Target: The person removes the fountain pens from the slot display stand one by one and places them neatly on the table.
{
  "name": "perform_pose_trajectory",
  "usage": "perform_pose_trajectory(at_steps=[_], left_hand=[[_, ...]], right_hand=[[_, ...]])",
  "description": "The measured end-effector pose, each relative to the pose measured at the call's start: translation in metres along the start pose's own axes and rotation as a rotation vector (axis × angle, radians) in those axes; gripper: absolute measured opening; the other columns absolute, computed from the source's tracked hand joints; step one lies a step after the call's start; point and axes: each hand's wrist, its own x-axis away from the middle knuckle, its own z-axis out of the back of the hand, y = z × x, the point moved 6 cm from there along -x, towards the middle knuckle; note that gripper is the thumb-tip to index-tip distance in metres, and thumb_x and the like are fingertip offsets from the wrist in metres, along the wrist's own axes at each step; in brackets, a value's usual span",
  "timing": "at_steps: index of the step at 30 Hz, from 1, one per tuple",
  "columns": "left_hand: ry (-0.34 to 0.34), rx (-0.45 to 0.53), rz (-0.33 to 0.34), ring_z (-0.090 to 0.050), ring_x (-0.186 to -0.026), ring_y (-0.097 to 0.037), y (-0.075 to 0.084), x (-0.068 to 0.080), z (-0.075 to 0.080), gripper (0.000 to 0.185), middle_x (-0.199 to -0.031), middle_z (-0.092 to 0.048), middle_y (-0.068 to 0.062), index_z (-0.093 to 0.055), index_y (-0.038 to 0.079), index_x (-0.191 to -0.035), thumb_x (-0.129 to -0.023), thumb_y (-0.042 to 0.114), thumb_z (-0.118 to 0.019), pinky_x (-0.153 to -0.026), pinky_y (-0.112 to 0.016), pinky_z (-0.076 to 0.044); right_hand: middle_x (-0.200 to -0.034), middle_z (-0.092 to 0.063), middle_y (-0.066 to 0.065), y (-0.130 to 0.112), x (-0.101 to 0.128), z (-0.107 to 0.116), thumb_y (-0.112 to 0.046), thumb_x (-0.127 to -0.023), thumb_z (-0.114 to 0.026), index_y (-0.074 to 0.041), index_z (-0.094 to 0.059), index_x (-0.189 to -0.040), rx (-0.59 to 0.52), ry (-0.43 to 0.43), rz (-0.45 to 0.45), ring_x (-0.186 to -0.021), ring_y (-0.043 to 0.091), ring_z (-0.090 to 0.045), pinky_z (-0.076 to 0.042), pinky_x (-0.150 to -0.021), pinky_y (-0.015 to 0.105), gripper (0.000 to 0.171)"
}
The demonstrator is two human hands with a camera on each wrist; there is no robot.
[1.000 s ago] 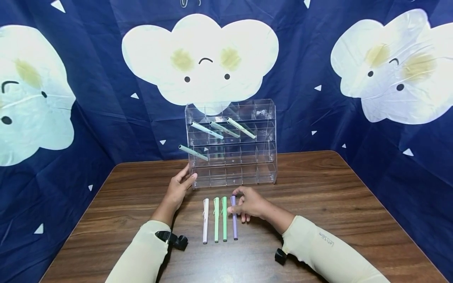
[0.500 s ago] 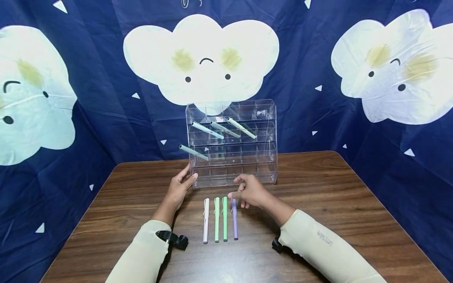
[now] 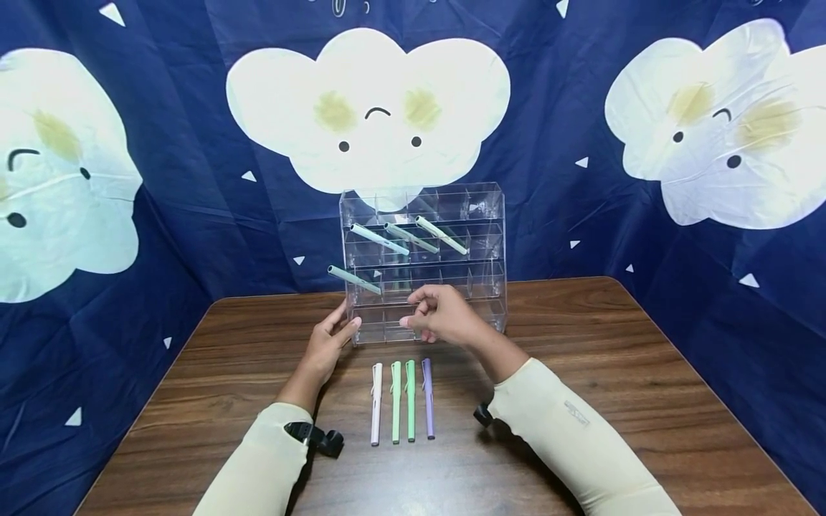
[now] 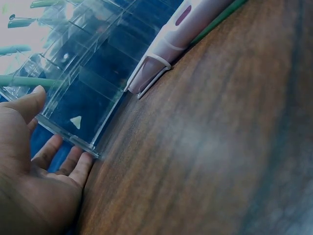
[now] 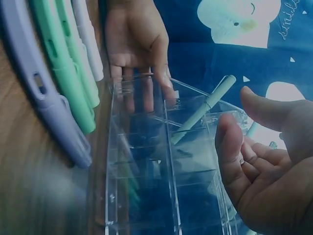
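**Hands at the clear pen rack, four pens lying in front**

Room for moving lies mostly along the lower and right parts of the head view, where the wooden table (image 3: 613, 373) runs bare to its right and near edges. The acrylic rack (image 3: 480, 247) stands at the table's far edge in the centre of the frame, close against the blue cloud-print backdrop (image 3: 568, 86), so little space shows behind it.

The left hand (image 3: 325, 342) rests with straight fingers against the rack's lower left corner, thumb up along the side wall, gripping nothing. The right hand (image 3: 439, 315) hovers in front of the rack's bottom rows, fingers loosely curled and empty; the right wrist view shows its palm bare.

Just below the hands, four pens lie side by side, parallel and nearly touching: a white pen (image 3: 375, 403), two green pens (image 3: 403, 400) and a purple pen (image 3: 427, 398) at the right end. They sit between the forearms, near the rack's front edge.

Four pale green pens (image 3: 381, 240) already stick out of the rack, slanting to the upper left: three in the second row, one in the third row's leftmost cell.

The right hand covers part of the lower cells. The rack's dividers are hard to trace through the clear plastic, and both wrist views are dim and blurred.
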Motion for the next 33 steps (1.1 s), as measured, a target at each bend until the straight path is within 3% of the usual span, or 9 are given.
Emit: perform_pose_trajectory(at_steps=[5,11,15,18,23,33], left_hand=[[0.006,-0.004,-0.002,-0.039,-0.161,-0.034,0.000,0.001,0.000,0.068,-0.177,-0.036,-0.015,-0.037,0.020,-0.172,-0.110,0.015,-0.066,-0.096,-0.004,-0.049],[0.009,0.005,0.001,-0.040,-0.160,-0.033,-0.001,0.001,0.000,0.068,-0.176,-0.038,-0.015,-0.037,0.021,-0.171,-0.110,0.015,-0.067,-0.095,-0.004,-0.050],[0.007,0.008,0.004,-0.041,-0.159,-0.032,-0.002,0.000,0.001,0.068,-0.177,-0.038,-0.014,-0.038,0.022,-0.171,-0.110,0.015,-0.067,-0.096,-0.004,-0.050],[0.000,0.011,0.001,-0.041,-0.159,-0.032,-0.001,0.001,0.001,0.068,-0.177,-0.038,-0.014,-0.038,0.021,-0.171,-0.110,0.015,-0.067,-0.096,-0.004,-0.050],[-0.012,0.006,0.000,-0.040,-0.159,-0.032,0.000,0.001,0.000,0.068,-0.177,-0.037,-0.014,-0.038,0.022,-0.171,-0.110,0.017,-0.067,-0.095,-0.004,-0.050],[-0.030,0.038,-0.021,-0.040,-0.161,-0.035,0.000,-0.001,0.000,0.068,-0.176,-0.039,-0.015,-0.037,0.021,-0.171,-0.111,0.014,-0.066,-0.097,-0.006,-0.052]], right_hand=[[-0.081,-0.072,0.004,-0.020,-0.012,-0.002,-0.005,-0.095,-0.084,0.006,-0.070,-0.127,0.003,0.018,0.099,-0.061,0.020,-0.065,-0.063,-0.060,0.041,0.036],[-0.089,-0.070,0.007,-0.042,-0.027,-0.004,-0.008,-0.097,-0.082,0.001,-0.073,-0.125,0.075,0.078,0.200,-0.072,0.021,-0.064,-0.060,-0.062,0.037,0.031],[-0.101,-0.074,0.008,-0.049,-0.037,-0.010,-0.015,-0.098,-0.084,-0.004,-0.076,-0.124,0.207,0.119,0.243,-0.088,0.018,-0.066,-0.057,-0.074,0.028,0.030],[-0.113,-0.076,0.012,-0.053,-0.043,-0.016,-0.018,-0.097,-0.085,-0.005,-0.076,-0.125,0.275,0.143,0.269,-0.103,0.022,-0.069,-0.059,-0.088,0.034,0.032],[-0.127,-0.073,0.016,-0.055,-0.054,-0.028,-0.015,-0.097,-0.085,-0.002,-0.074,-0.126,0.300,0.171,0.283,-0.118,0.031,-0.071,-0.060,-0.105,0.051,0.034],[-0.123,-0.075,0.017,-0.048,-0.074,-0.048,-0.013,-0.096,-0.086,0.001,-0.075,-0.124,0.317,0.276,0.238,-0.115,0.031,-0.072,-0.058,-0.102,0.045,0.033]])
